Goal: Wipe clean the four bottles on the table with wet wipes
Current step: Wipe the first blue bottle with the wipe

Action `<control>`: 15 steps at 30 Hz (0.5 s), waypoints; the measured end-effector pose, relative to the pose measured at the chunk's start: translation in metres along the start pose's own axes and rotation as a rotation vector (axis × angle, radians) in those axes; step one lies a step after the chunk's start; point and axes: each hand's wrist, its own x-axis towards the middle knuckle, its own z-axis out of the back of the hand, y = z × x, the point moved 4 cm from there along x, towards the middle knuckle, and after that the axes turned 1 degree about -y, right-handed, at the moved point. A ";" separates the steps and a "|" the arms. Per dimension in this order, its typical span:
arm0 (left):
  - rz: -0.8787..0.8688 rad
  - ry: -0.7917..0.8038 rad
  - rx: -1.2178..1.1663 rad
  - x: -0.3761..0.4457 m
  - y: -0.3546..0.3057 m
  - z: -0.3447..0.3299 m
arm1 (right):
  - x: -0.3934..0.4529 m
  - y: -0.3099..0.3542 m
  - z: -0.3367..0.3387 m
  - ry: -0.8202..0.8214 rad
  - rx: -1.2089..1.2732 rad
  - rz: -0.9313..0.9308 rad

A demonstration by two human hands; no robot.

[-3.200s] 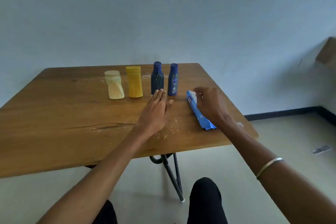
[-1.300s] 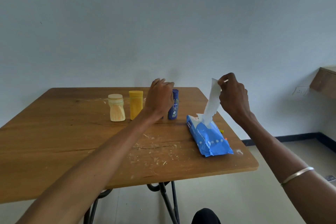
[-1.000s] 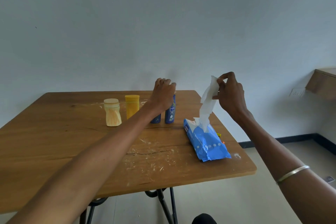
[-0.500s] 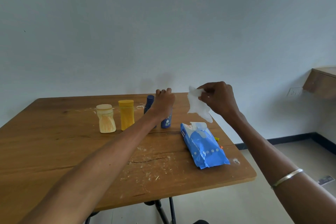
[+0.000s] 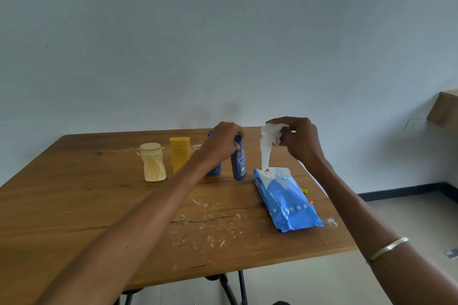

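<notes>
Four bottles stand in a row on the wooden table: a cream bottle, a yellow bottle, and two dark blue bottles. My left hand grips the top of the right blue bottle; my left forearm partly hides the left blue bottle. My right hand pinches a white wet wipe that hangs down to the opening of the blue wipes pack, which lies flat to the right of the bottles.
White crumbs and scraps litter the table's middle. A small yellow and orange object lies beside the pack. The table's right edge is close to the pack. A wooden shelf and a wall socket are at the far right.
My left hand has curled round the top of the right blue bottle. My right hand has bunched the wipe higher, and the wipe now hangs down to the pack's opening.
</notes>
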 end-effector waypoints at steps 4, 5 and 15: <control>0.066 0.019 -0.183 -0.018 0.011 0.019 | -0.007 0.006 -0.018 0.104 -0.076 -0.008; 0.084 0.016 -0.225 -0.022 0.015 0.024 | -0.010 0.009 -0.023 0.138 -0.064 -0.017; 0.333 0.058 -0.961 -0.068 0.049 0.031 | -0.044 0.044 -0.062 0.122 0.276 -0.014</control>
